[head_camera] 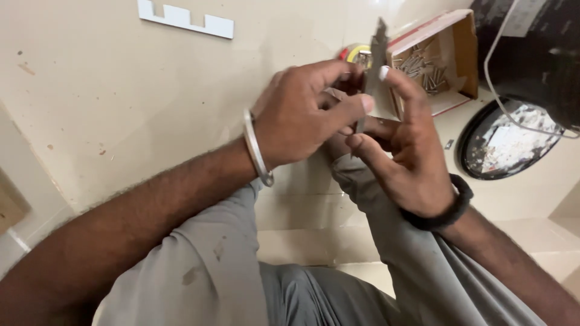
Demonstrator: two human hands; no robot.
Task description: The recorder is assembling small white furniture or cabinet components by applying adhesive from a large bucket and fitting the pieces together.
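A person sits on a pale tiled floor (pixel 109 78), knees drawn up in grey trousers (pixel 199 271), both hands raised between them, which brings the work close under the eyes. At 11 o'clock a white notched strip (pixel 184 19) lies flat and untouched. The left hand (pixel 302 115), a metal bangle (pixel 257 148) on its wrist, closes thumb and fingers around the lower part of a thin grey metal piece (pixel 376 57), apparently steadying it upright. The right hand (pixel 405 151), in a black wristband (pixel 450 208), pinches the same piece from the other side. What the piece is, and its lower end, stay hidden behind the fingers. At 1 o'clock an open cardboard box (pixel 462 42) of small metal pins sits within reach; a yellow-and-red object (pixel 353 53) beside it is mostly covered. A dark round object (pixel 513 139) at 3 o'clock is cut off.
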